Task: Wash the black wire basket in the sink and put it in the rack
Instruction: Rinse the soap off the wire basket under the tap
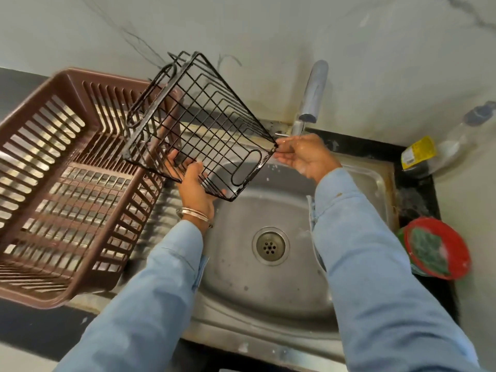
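Black wire basket (204, 124) held tilted above sink (268, 291), at 10 o'clock from drain, left hand (194, 181) clamped on its bottom wires, right hand (302, 155) pinching one corner; wet fingers could slip, dropping it short of rack (67, 167).

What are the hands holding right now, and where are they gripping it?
Both hold the black wire basket, tilted above the sink. The left hand grips its near bottom edge; the right hand pinches its right corner.
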Demonstrator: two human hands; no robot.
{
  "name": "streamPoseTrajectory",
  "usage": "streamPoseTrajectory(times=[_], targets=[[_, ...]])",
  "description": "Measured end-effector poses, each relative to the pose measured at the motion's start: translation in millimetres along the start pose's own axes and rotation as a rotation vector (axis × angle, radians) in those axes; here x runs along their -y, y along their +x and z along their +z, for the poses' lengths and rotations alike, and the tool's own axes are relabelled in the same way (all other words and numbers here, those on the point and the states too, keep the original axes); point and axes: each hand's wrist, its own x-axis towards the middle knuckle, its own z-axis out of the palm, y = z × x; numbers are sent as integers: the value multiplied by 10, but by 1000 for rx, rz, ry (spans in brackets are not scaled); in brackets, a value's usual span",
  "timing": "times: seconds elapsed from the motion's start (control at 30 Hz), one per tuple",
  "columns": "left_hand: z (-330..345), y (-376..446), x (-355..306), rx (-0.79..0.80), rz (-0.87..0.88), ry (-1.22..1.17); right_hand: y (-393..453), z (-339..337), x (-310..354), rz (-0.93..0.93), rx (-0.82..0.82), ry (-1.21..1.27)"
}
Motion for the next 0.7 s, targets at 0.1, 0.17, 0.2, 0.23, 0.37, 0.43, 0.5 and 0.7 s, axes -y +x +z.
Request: streamPoseTrajectory(times=[0.1,0.17,0.2,0.23,0.37,0.43,0.5,0.7], targets=[[71,-42,117,3,9,-23,-122,-13,60,14,-112,179],[100,-48,244,23,44,-52,-241,-5,93,62,-67,273],[121,-71,292,33,40,-49,-287,-4,98,85,-29,308],[139,-93,339,37,25,-43,-322,3,92,113,28,313],[180,-122,500,66,-12,-70,-354,-35,41,193,146,211],[223,-165,473,78,-6,-110,-266,-111,55,113,43,190],[273,-168,455,79,-18,-152,-245,-116,37,66,7,63],[357,-124,445,64,-15,-219,-344,-24,-94,199,203,-6]])
